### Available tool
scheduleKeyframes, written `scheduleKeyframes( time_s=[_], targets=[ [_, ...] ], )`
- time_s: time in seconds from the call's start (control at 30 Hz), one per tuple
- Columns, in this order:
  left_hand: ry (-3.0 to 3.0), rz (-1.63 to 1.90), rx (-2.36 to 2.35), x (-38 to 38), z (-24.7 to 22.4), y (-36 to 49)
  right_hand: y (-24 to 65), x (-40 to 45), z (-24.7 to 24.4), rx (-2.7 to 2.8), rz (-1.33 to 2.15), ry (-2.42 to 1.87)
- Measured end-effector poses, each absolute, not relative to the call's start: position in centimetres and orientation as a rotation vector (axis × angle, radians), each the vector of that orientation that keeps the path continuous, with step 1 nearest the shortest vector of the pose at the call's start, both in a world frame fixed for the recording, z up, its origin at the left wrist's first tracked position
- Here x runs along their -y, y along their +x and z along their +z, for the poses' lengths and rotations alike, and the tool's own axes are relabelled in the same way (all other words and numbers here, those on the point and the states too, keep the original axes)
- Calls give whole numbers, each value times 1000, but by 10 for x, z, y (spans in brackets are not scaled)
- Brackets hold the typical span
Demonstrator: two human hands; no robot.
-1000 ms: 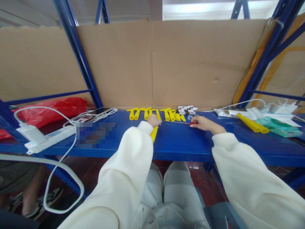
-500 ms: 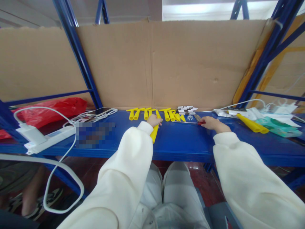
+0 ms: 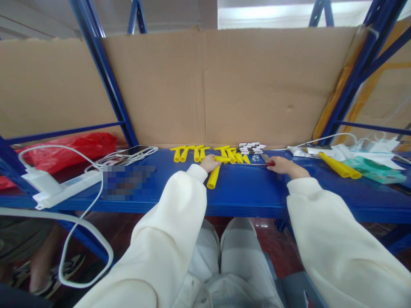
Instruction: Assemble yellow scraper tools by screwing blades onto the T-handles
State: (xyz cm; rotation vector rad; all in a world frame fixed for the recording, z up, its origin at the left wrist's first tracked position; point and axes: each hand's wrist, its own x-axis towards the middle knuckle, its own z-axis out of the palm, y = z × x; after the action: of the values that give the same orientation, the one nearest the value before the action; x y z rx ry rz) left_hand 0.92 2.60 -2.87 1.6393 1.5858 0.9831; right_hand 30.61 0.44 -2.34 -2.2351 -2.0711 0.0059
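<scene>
My left hand [image 3: 209,163] is closed on a yellow T-shaped piece, whose tube-like handle [image 3: 212,179] points toward me and whose crossbar sticks out to the right. In my right hand [image 3: 280,165] is a screwdriver with a red handle [image 3: 270,163]. Its long thin shaft lies level, pointing left toward the yellow piece; whether its tip touches the piece I cannot tell. Several more yellow T-shaped pieces [image 3: 197,154] line the back of the blue shelf [image 3: 244,188], on both sides of my left hand. Small yellow wedge-like parts [image 3: 246,159] lie near the shaft.
Small black-and-white items [image 3: 252,148] are stacked against the cardboard wall [image 3: 257,85]. On the left are a red bag [image 3: 73,149], a white power strip [image 3: 67,188] and cables. At right, yellow tubes [image 3: 340,167] lie beside a green packet [image 3: 374,170]. Blue posts stand on both sides.
The yellow piece in my left hand has been turned, so its crossbar now points right. My right hand has shifted slightly left with the screwdriver.
</scene>
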Motion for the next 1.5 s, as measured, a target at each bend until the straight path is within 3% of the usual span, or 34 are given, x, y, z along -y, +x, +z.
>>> scheduleKeyframes(
  time_s=[0.4, 1.5],
  targets=[
    [1502, 1015, -1357, -19, -30, 17, 307, -5, -24, 2062, 4, -2225],
    [1593, 1038, -1401, -27, -36, 13, 295, 1, -23, 2092, -148, -2136]
  ],
)
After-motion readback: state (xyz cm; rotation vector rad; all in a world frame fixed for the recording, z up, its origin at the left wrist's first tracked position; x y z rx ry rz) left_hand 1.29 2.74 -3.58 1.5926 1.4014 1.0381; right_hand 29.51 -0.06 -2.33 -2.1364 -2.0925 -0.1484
